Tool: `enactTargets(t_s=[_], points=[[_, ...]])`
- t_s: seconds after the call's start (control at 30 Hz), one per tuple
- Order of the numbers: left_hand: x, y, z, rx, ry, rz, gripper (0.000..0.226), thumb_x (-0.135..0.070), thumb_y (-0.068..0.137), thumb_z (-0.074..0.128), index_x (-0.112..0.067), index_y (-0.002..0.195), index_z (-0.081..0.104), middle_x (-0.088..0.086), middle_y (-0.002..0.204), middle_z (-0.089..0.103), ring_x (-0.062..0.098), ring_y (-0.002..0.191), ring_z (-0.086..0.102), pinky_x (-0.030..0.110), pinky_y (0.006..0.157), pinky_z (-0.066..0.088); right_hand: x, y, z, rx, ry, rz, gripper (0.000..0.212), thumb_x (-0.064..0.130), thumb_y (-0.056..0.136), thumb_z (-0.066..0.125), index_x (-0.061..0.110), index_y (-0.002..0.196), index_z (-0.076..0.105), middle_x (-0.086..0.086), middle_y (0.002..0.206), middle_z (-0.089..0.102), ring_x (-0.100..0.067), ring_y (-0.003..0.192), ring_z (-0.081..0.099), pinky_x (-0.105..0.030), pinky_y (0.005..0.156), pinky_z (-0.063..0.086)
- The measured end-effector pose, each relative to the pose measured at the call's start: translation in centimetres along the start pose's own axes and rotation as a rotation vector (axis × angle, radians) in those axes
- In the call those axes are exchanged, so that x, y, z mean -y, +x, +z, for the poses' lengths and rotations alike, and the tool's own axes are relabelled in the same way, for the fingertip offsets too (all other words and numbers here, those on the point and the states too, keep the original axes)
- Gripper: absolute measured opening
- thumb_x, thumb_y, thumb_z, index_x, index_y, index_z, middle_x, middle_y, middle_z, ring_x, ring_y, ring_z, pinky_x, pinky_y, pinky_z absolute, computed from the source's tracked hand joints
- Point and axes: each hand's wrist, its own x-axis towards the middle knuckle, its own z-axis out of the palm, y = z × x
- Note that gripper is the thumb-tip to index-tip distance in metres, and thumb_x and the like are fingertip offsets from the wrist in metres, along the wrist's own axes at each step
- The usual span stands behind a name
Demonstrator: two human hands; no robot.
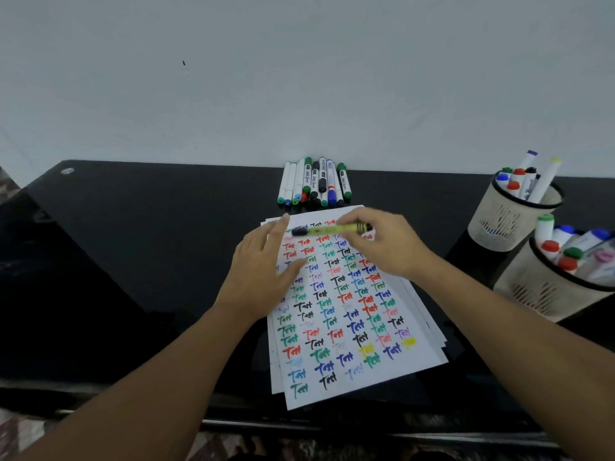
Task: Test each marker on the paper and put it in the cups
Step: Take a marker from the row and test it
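My right hand [382, 242] pinches a yellow marker [324, 230] with a dark cap, held level above the top of the paper [352, 371]. The paper is covered with rows of coloured "Test" words. My left hand [263, 277] lies flat on the paper's left edge, fingers straight, its fingertips close to the marker's capped end. A pile of several markers [314, 183] lies against the wall just beyond the paper. Two beige mesh cups stand at the right, the far cup [499, 221] and the near cup [539, 291], both holding several markers.
The black glossy desk [133, 261] runs up to a pale wall [299, 78]. More sheets lie stacked under the top paper. The desk's front edge runs along the bottom, with patterned floor below it.
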Motion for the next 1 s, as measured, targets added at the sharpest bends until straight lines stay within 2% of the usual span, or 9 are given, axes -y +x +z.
enactTargets(t_s=[0.07, 0.13, 0.23, 0.37, 0.43, 0.5, 0.67, 0.8, 1.0], points=[[0.3, -0.1, 0.2, -0.016, 0.013, 0.025, 0.073, -0.054, 0.100, 0.051, -0.031, 0.161, 0.019, -0.006, 0.157, 0.035, 0.015, 0.145, 0.027, 0.040, 0.121, 0.025, 0.3, -0.8, 0.1, 0.112, 0.075, 0.024, 0.014, 0.036, 0.100, 0.067, 0.040, 0.113, 0.072, 0.028, 0.107, 0.066, 0.004, 0.100, 0.063, -0.021, 0.078, 0.052], [0.7, 0.0, 0.4, -0.007, 0.031, 0.071, 0.056, -0.046, 0.103, 0.051, -0.027, 0.154, 0.038, -0.007, 0.143, 0.050, 0.017, 0.134, 0.039, 0.037, 0.115, 0.032, 0.4, -1.2, 0.4, 0.155, 0.182, 0.066, 0.012, 0.037, 0.098, 0.071, 0.041, 0.109, 0.074, 0.028, 0.107, 0.067, -0.002, 0.103, 0.065, -0.032, 0.086, 0.058], [1.1, -0.1, 0.7, -0.042, 0.054, 0.168, 0.032, -0.033, 0.103, 0.054, -0.020, 0.131, 0.062, -0.005, 0.116, 0.065, 0.017, 0.107, 0.051, 0.040, 0.095, 0.044, 0.3, -1.4, 0.6, 0.185, 0.197, 0.103, 0.009, 0.037, 0.097, 0.072, 0.038, 0.106, 0.072, 0.027, 0.105, 0.067, 0.003, 0.103, 0.062, -0.036, 0.094, 0.054], [1.3, -0.1, 1.0, -0.093, 0.084, 0.234, 0.029, -0.032, 0.102, 0.057, -0.017, 0.125, 0.066, -0.005, 0.105, 0.067, 0.017, 0.095, 0.050, 0.035, 0.081, 0.042, 1.4, -0.7, 1.0, 0.205, -0.423, -0.092, 0.030, 0.057, 0.098, 0.060, 0.042, 0.124, 0.062, 0.023, 0.120, 0.066, -0.004, 0.116, 0.056, -0.050, 0.119, 0.030], [1.4, -0.2, 1.1, -0.122, 0.089, 0.267, 0.028, -0.032, 0.102, 0.059, -0.016, 0.123, 0.067, -0.003, 0.101, 0.068, 0.018, 0.090, 0.051, 0.036, 0.078, 0.042, 2.8, -0.2, 1.7, 0.222, -0.546, -0.148, 0.041, 0.063, 0.101, 0.049, 0.040, 0.135, 0.056, 0.018, 0.133, 0.063, -0.009, 0.129, 0.052, -0.051, 0.126, 0.014], [1.5, -0.2, 1.2, -0.148, 0.085, 0.297, 0.028, -0.032, 0.101, 0.059, -0.015, 0.122, 0.067, -0.003, 0.098, 0.069, 0.017, 0.088, 0.051, 0.037, 0.076, 0.043, 4.2, 0.0, 2.8, 0.236, -0.617, -0.216, 0.040, 0.059, 0.105, 0.042, 0.037, 0.136, 0.055, 0.012, 0.131, 0.064, -0.013, 0.129, 0.053, -0.051, 0.125, 0.010], [1.6, -0.3, 1.4, -0.204, 0.033, 0.257, 0.031, -0.034, 0.097, 0.067, -0.015, 0.121, 0.069, -0.005, 0.100, 0.069, 0.016, 0.091, 0.053, 0.036, 0.080, 0.046, 4.7, 0.3, 4.6, 0.210, -0.616, -0.245, 0.024, 0.041, 0.110, 0.035, 0.027, 0.122, 0.051, 0.007, 0.104, 0.058, -0.019, 0.098, 0.056, -0.046, 0.103, 0.035], [1.9, -0.3, 1.6, -0.211, 0.026, 0.309, 0.023, -0.022, 0.096, 0.069, -0.011, 0.117, 0.070, 0.000, 0.098, 0.071, 0.020, 0.089, 0.056, 0.040, 0.077, 0.048, 3.5, 0.0, 4.6, 0.259, -0.606, -0.212, 0.033, 0.046, 0.110, 0.028, 0.029, 0.125, 0.052, 0.006, 0.100, 0.056, -0.019, 0.095, 0.055, -0.046, 0.094, 0.038], [2.0, -0.4, 1.5, -0.187, 0.041, 0.338, 0.023, -0.031, 0.099, 0.059, -0.014, 0.107, 0.072, -0.002, 0.091, 0.070, 0.018, 0.085, 0.053, 0.036, 0.075, 0.044, 3.6, 0.4, 4.2, 0.270, -0.639, -0.242, 0.035, 0.052, 0.110, 0.026, 0.038, 0.119, 0.056, 0.011, 0.088, 0.063, -0.014, 0.079, 0.059, -0.045, 0.089, 0.043]])
